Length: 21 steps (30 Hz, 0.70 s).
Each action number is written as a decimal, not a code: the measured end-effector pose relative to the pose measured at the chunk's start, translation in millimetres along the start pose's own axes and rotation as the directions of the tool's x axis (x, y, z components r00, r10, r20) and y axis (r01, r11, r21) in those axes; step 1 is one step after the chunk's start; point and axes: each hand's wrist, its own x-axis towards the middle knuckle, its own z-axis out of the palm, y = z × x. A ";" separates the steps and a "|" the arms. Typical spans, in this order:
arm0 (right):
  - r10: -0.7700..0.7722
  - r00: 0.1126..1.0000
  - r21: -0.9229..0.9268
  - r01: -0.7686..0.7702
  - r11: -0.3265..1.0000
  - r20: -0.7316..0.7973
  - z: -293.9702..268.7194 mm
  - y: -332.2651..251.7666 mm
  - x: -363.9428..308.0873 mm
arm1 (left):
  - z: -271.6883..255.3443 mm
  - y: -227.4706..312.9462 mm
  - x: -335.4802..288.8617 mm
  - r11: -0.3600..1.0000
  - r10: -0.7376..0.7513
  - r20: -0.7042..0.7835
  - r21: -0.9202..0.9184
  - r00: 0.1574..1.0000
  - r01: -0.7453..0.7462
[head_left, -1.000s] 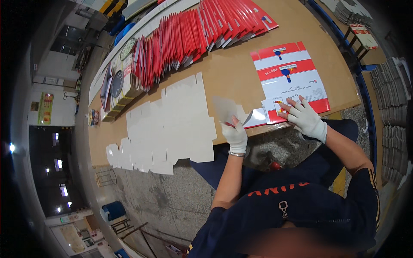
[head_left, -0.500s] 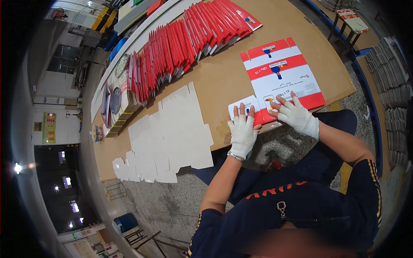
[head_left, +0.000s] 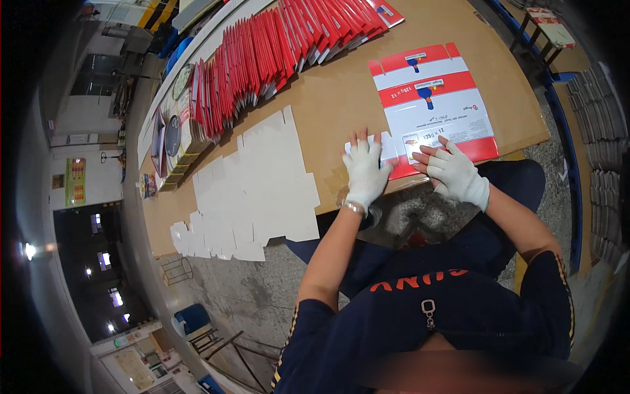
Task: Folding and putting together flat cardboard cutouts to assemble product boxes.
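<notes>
A flat red and white printed carton blank (head_left: 430, 108) lies on the cardboard-covered table in front of me. My left hand (head_left: 367, 172), in a white fingerless glove, rests with outstretched fingers on the small white flap at the blank's near left corner. Gloved the same way, my right hand (head_left: 457, 173) lies on the near red edge with its fingers spread. Neither hand grips anything. Left of them, plain greyish-white carton blanks (head_left: 269, 177) overlap in a spread pile, printed sides hidden.
Folded red cartons (head_left: 269, 62) stand in a long row across the table's far side. At its left end is a bundle with a dark tape roll (head_left: 173, 135) on top. Stacked grey cardboard (head_left: 600, 141) and a small stool (head_left: 548, 31) stand to the right.
My left hand has shifted slightly left and away from me, uncovering more red at the flap's edge. The right hand stays on the near edge, its fingers a little more bent. The whole view has shifted slightly.
</notes>
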 end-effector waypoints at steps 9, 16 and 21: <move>0.613 0.538 0.813 -0.324 -0.484 0.579 -1.5 -80.7 -78.1 | 8.0 87.3 -28.4 0.779 -0.064 0.144 -0.611 0.987 0.140; 0.844 0.533 0.719 -0.606 0.341 0.050 -122.8 133.2 -115.9 | -56.6 -27.9 -102.6 0.949 -0.314 0.138 0.011 0.939 0.316; 0.680 0.733 0.271 -0.656 0.704 0.008 -173.3 329.0 -34.2 | -76.9 -68.4 -156.6 0.817 -0.520 0.090 0.342 0.849 0.464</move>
